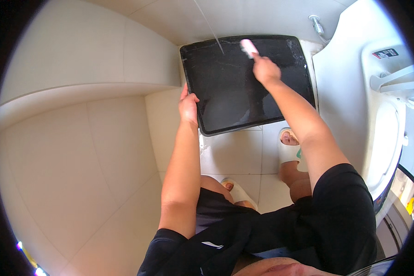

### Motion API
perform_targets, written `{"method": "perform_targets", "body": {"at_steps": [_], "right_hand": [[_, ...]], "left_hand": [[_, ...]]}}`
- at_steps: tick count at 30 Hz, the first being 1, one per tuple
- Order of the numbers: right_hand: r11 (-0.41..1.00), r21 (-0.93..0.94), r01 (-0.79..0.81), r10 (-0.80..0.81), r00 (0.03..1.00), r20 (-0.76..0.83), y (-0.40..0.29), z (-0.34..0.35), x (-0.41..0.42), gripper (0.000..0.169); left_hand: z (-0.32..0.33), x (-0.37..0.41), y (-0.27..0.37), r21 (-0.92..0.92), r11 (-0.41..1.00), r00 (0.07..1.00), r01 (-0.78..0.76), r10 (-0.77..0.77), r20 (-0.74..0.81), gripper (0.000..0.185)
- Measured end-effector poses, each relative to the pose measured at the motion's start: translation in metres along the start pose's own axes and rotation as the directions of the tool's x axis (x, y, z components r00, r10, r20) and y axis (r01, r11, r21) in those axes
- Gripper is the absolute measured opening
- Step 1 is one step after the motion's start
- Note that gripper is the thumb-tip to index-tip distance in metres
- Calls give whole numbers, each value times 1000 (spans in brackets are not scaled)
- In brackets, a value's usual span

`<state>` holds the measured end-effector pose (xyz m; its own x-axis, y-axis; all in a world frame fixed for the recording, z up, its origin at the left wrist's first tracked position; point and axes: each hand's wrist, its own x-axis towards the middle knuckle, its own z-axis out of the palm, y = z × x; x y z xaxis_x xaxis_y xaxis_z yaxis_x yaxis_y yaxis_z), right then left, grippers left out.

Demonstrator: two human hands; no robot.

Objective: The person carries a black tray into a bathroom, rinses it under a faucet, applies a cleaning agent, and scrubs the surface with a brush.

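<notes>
A large black rectangular tray (224, 89) with a raised rim leans against the wall in front of me. Its surface looks wet, with glossy patches low down and pale marks near the upper right corner. My left hand (188, 105) grips the tray's left rim, thumb on the front and the other fingers partly hidden behind. In my right hand (267, 69) is a small pink brush (249, 47), blurred, over the upper middle of the tray. Its pale bristles face the black surface. A thin stream of water (210, 29) comes down onto the tray left of the brush.
A white toilet (345, 69) stands close on the right, its lid and seat raised. Behind it a chrome valve (316, 26) with a hose sits on the wall. Tiled wall (65, 138) bounds the left. My feet, in white slippers (289, 151), stand on wet floor tiles (227, 151).
</notes>
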<state>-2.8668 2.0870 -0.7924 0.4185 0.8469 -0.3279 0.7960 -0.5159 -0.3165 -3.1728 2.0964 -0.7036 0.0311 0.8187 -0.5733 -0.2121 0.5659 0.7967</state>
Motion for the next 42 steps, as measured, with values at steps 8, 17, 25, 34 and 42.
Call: {"method": "perform_targets", "body": {"at_steps": [8,17,25,34,42], "right_hand": [[893,161,-420,440,889,-124,102,2,20,51],[949,302,88,-95,995,8,-90,34,-51,43],[918,249,309,-341,935,95,-63,19,-104,42],[940,-7,-342,340,937,-84,126,6,-13,49],[939,341,-41,80,992,-99,-10,58,-45,43]], "left_hand": [[9,1,1,47,999,999,-7,5,49,84],[-9,16,-16,112,994,999,5,-9,34,84],[-17,19,-21,161,987,1000,26,-23,-21,84],[-27,25,-19,153,988,1000,21,-21,-4,82],[-9,17,-21,348,937,995,17,18,-98,62]]}}
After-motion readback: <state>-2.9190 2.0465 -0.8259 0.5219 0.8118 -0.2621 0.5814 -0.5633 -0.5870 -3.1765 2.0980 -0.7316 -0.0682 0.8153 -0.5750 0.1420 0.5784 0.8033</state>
